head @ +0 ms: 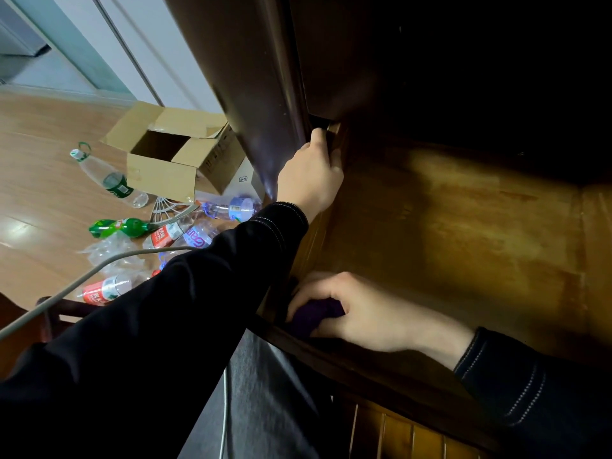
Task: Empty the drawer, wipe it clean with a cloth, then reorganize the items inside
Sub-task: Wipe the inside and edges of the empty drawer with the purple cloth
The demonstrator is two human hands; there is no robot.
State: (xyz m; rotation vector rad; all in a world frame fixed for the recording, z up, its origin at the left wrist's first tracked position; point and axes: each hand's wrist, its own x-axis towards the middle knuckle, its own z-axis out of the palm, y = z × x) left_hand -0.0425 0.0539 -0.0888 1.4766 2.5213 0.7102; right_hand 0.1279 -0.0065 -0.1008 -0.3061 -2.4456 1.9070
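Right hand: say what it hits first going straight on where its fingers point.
Right hand meets the drawer's left side wall almost at once; its purple cloth looks close to it, though depth is unclear.

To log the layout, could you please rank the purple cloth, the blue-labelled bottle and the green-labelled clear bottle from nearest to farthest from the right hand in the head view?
1. Purple cloth: gripped in the right hand, inside the drawer.
2. Blue-labelled bottle: on the floor, left of the drawer.
3. Green-labelled clear bottle: floor, far left.

Cardboard box point(172, 157), plastic bottles point(172, 231) on floor point(39, 200)
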